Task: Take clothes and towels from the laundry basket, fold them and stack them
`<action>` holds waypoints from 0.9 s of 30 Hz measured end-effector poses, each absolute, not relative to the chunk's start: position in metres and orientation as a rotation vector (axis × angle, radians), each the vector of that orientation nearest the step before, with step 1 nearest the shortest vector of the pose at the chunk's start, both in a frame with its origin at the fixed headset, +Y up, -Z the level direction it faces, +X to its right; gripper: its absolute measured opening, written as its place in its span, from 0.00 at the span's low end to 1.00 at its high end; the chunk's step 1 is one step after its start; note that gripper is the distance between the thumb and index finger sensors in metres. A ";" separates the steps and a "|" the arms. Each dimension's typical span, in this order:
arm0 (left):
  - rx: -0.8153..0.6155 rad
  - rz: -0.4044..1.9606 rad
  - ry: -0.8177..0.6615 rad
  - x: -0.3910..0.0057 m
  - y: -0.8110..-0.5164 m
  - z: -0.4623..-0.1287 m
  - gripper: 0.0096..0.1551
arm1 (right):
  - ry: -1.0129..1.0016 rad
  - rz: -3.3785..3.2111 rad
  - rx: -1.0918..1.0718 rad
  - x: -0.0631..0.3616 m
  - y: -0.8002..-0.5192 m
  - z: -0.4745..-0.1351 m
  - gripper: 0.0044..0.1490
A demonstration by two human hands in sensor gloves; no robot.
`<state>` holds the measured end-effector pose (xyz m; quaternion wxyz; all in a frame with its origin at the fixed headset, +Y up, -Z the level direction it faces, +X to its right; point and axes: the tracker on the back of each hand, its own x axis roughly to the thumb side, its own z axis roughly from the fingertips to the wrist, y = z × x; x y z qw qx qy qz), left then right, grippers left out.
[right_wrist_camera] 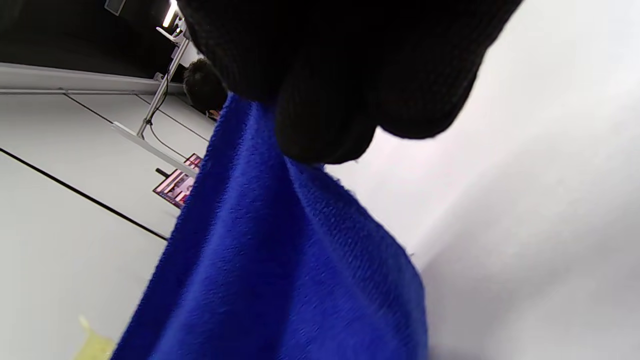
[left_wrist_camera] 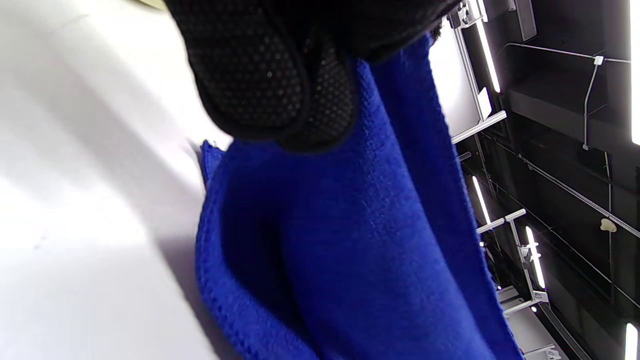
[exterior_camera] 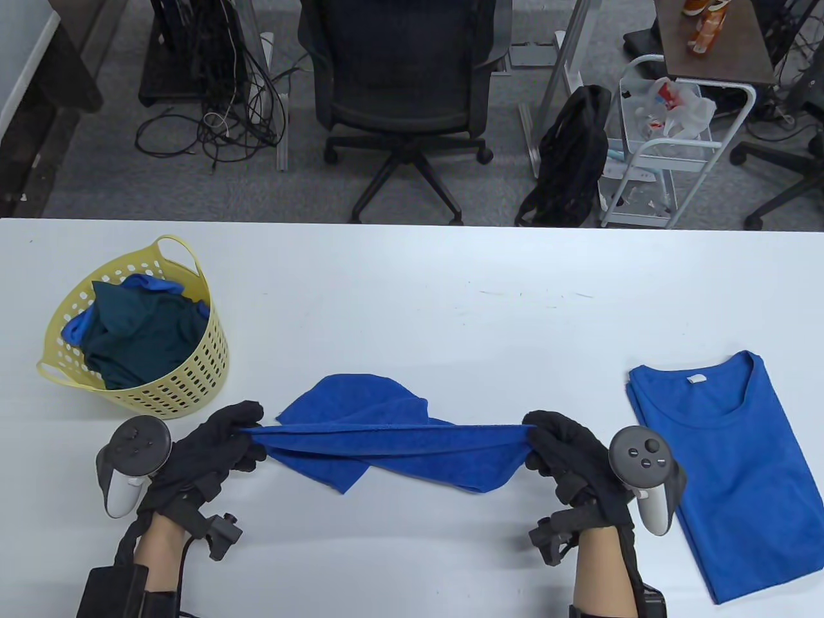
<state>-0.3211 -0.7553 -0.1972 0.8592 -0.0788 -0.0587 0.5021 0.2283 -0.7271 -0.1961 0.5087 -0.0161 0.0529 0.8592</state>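
A blue towel (exterior_camera: 386, 441) is stretched between my two hands near the table's front edge, its lower part sagging onto the table. My left hand (exterior_camera: 241, 431) pinches its left end; the towel fills the left wrist view (left_wrist_camera: 350, 250) under my gloved fingers (left_wrist_camera: 270, 80). My right hand (exterior_camera: 537, 441) pinches its right end; the towel hangs from my fingers (right_wrist_camera: 340, 90) in the right wrist view (right_wrist_camera: 280, 270). A yellow laundry basket (exterior_camera: 187, 380) at the left holds dark teal and blue clothes (exterior_camera: 138, 328). A blue T-shirt (exterior_camera: 734, 463) lies flat at the right.
The white table (exterior_camera: 412, 290) stretches behind the towel. An office chair (exterior_camera: 402, 96), a black bag (exterior_camera: 573, 154) and a white cart (exterior_camera: 669, 141) stand on the floor beyond the table's far edge.
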 end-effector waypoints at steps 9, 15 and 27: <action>-0.179 1.112 -0.171 -0.327 -0.759 -0.199 0.26 | 0.123 2.022 0.009 0.241 -0.730 -0.195 0.24; -0.206 1.110 -0.194 -0.326 -0.758 -0.199 0.24 | 0.127 2.033 0.000 0.242 -0.728 -0.194 0.24; -0.031 0.736 0.101 -0.252 -0.631 -0.300 0.24 | -0.032 1.989 -0.123 0.227 -0.639 -0.287 0.24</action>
